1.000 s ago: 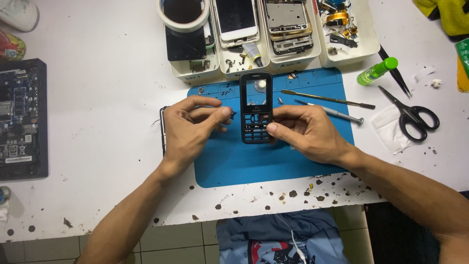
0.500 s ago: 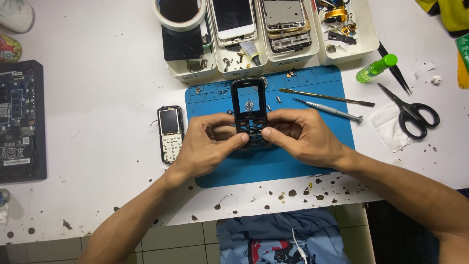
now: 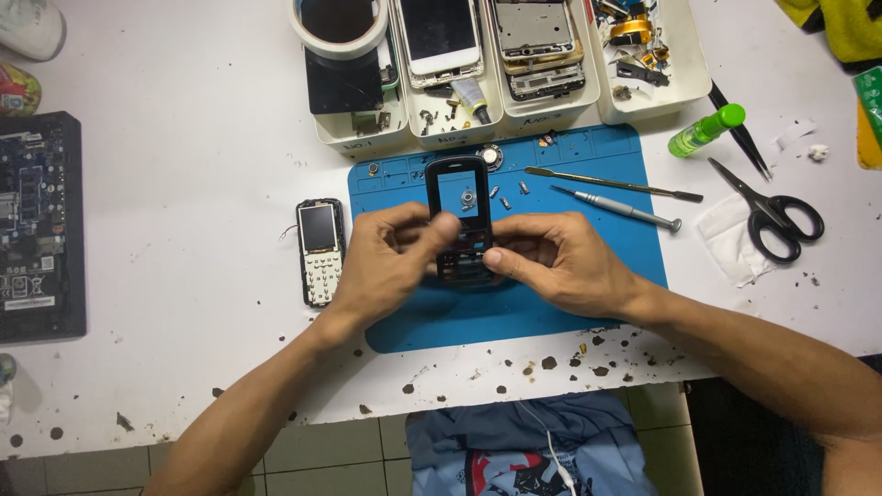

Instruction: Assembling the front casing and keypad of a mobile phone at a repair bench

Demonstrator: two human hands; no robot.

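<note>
Black phone front frame point(image 3: 459, 220) held upright-ish over the blue mat point(image 3: 514, 312), middle of the desk point(image 3: 184, 165); empty screen window showing the mat and small loose parts through it. Left hand point(image 3: 390, 262) clenched on the frame's left edge, thumb across the lower window. Right hand point(image 3: 560, 262) grasping the frame's lower right, fingertips on the keypad openings. Both grips closed on the frame.

Just left of the left hand, off the mat: bare phone body point(image 3: 320, 250) with small screen and white keypad, lying flat. Far left: dark circuit board point(image 3: 37, 225).

Beyond the frame, on the mat's far edge: tiny screws and a round metal part point(image 3: 491, 156). Right of those: thin metal spudger point(image 3: 611, 184) and screwdriver point(image 3: 620, 209), lying near the right hand's knuckles, not touching.

Far side: row of white trays point(image 3: 643, 106) with phones and parts, tape roll point(image 3: 340, 23) on the leftmost. Right: green bottle point(image 3: 706, 130), tweezers point(image 3: 740, 142), black scissors point(image 3: 772, 211) on a white wipe point(image 3: 726, 243).
</note>
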